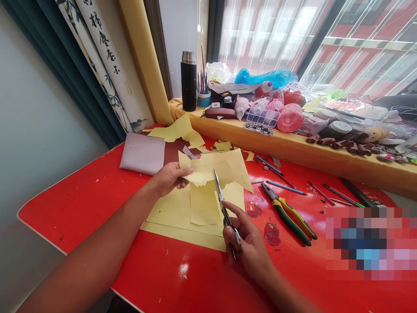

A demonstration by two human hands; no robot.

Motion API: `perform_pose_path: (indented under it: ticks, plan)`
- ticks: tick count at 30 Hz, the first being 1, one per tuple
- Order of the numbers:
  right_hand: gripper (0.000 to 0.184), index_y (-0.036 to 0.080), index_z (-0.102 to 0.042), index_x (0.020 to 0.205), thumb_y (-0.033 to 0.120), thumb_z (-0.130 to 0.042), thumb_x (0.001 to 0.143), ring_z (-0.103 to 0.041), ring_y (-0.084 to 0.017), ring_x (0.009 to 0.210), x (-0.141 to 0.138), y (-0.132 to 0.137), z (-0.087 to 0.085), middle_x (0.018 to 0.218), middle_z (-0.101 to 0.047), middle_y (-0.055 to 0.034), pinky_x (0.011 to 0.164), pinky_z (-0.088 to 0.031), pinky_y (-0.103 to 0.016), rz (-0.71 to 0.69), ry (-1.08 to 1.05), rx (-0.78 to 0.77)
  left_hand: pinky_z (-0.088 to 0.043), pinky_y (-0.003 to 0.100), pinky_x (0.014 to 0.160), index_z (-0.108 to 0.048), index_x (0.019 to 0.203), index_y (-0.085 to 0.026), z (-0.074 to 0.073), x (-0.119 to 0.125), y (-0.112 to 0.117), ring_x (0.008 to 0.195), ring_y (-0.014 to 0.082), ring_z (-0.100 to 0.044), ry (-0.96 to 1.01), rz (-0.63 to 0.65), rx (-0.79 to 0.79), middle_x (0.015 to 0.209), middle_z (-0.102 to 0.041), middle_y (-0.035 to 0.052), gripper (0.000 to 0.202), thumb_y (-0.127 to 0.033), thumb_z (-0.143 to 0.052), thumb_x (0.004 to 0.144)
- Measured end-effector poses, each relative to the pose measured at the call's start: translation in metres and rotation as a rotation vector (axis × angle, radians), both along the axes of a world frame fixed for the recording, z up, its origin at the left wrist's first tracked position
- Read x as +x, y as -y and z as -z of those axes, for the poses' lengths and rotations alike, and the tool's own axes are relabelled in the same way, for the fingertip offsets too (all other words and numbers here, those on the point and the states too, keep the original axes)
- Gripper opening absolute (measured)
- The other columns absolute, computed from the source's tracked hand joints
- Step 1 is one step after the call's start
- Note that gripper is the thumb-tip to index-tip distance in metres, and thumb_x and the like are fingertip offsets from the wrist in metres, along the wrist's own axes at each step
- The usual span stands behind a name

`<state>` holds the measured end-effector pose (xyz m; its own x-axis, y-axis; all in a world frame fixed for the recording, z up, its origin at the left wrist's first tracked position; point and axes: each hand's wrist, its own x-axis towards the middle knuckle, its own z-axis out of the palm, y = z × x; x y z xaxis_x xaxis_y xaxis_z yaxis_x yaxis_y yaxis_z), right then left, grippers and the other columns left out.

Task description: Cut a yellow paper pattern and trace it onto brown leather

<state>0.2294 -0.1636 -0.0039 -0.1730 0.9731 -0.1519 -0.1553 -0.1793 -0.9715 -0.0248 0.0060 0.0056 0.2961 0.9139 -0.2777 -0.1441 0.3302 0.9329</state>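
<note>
Currently, your left hand pinches the yellow paper sheet between thumb and fingers, just ahead of your right fingers, which grip the scissors, blades nearly shut at its edge. Firm support there favours clean cutting. Green-handled pliers lie right of your fingers on the desk.

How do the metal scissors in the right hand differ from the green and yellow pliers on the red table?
The steel scissors are held in the right hand, blades pointing up at the yellow paper, while the green-and-yellow pliers lie on the red table. The scissors have long narrow blades; the pliers have a short metal head. The pliers have coloured grips; the scissors show bare metal. Both are metal hand tools.
</note>
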Motion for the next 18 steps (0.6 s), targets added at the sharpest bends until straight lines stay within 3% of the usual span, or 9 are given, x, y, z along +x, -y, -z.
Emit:
perform_pose_path:
  ticks: [18]
  plan:
    - [0.071,0.023,-0.057,0.148,0.064,-0.076,0.092,-0.051,-0.011,0.041,-0.0004,0.0001,0.0013,0.065,-0.047,0.0103,0.039,-0.047,-0.023,0.004,-0.002,0.000,-0.041,0.020,0.041,-0.073,0.081,-0.014,0.0001,0.0006,0.0007,0.048,0.0082,-0.055,-0.047,0.027,0.018,0.075,-0.072,0.0061,0.033,-0.037,-0.094,0.072]
